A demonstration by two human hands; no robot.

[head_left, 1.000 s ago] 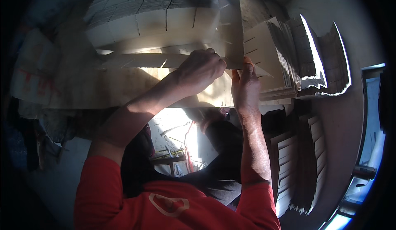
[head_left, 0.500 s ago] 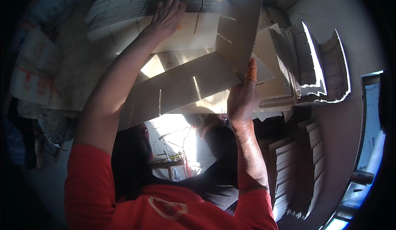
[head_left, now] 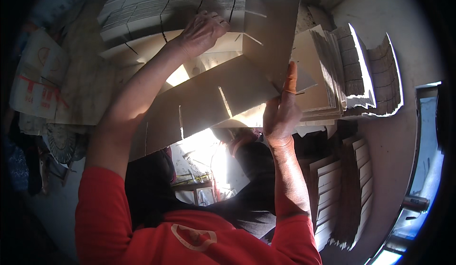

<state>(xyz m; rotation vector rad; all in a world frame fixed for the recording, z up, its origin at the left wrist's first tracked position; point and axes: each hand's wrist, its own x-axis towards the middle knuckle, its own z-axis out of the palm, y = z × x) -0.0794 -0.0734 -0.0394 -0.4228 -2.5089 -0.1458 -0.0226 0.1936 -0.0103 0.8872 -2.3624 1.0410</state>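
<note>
Currently, in the head view, the right hand (head_left: 281, 115) pinches two slotted cardboard pieces near the corner where they meet. The upper strip (head_left: 271, 22) points away from the person, while the lower strip (head_left: 199, 106) slants down toward the left, its end reaching past the work surface (head_left: 249, 116) and over the lap. An orange covering (head_left: 290, 78) sits on one finger of this hand.

The left hand (head_left: 204, 33) is farther out, its fingers curled at the front of a long stack of slotted cardboard (head_left: 178, 3); I cannot tell whether they grip the front strip there. Just beyond the right hand rests a pile of pale cardboard sheets (head_left: 311, 70), with darker cardboard bundles (head_left: 349, 67) to its right. Below these, near the right forearm, stand slotted cardboard stacks (head_left: 327, 193). Far left lies a pale sheet with red markings (head_left: 35, 72).
</note>
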